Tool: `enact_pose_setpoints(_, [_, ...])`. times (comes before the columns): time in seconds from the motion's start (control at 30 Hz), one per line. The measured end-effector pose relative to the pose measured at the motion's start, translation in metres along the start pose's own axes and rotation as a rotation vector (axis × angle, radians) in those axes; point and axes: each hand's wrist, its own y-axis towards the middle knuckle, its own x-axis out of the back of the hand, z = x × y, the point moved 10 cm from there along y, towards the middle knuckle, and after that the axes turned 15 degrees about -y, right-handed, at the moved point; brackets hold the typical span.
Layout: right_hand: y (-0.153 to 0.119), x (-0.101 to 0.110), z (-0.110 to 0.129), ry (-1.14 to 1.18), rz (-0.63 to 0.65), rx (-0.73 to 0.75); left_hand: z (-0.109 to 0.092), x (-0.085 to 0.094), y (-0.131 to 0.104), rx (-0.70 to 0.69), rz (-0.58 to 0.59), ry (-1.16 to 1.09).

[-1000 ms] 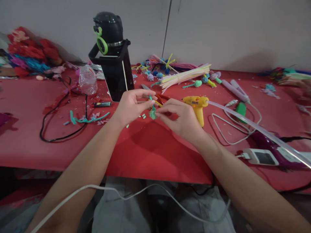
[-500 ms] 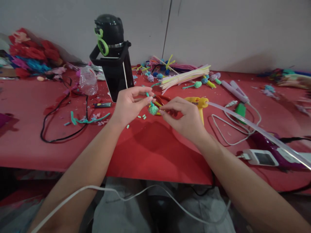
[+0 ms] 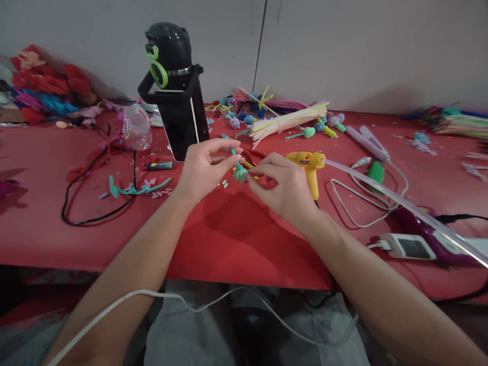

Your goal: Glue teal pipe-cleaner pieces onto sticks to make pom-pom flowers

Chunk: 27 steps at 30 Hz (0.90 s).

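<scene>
My left hand [image 3: 208,165] is closed in a pinch on the teal stem of a small pipe-cleaner flower, whose fuzzy mint-green head [image 3: 240,174] hangs just below the fingertips. From the other side, my right hand [image 3: 280,183] has thumb and fingers pressed together at the edge of that head; whether a tiny piece lies between them I cannot make out. Behind the right hand lies a yellow hot glue gun [image 3: 308,161] with a long clear glue stick [image 3: 396,198] running out to the right. A few pale green bits [image 3: 224,183] lie under the flower.
A black tumbler [image 3: 179,112] stands behind my left hand. At the back lie a bundle of pale pipe cleaners [image 3: 292,122] and another green pompom flower [image 3: 308,132]. Teal pipe cleaner scraps [image 3: 141,190] and a black cable [image 3: 82,222] are at left; a lilac tool [image 3: 368,143] at right.
My right hand's fingertips have shifted slightly left, closer against the green head. The left hand keeps its pinch on the stem. The whole view has shifted slightly.
</scene>
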Motion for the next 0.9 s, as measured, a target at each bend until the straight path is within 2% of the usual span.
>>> enact_pose_setpoints(0.27, [0.001,-0.002,-0.001,-0.068,-0.005,-0.033,0.000,-0.002,0.000,-0.027,0.011,-0.028])
enact_pose_setpoints(0.37, [0.001,-0.005,-0.011,0.029,0.012,-0.123,0.000,-0.002,-0.001,-0.023,0.003,-0.011])
enact_pose_setpoints(0.57, [-0.004,-0.021,-0.037,0.371,0.070,-0.381,-0.002,-0.003,-0.001,-0.040,0.003,0.010])
enact_pose_setpoints(0.9, [-0.007,-0.030,-0.040,0.442,0.123,-0.485,-0.006,-0.002,-0.002,-0.069,-0.016,-0.007])
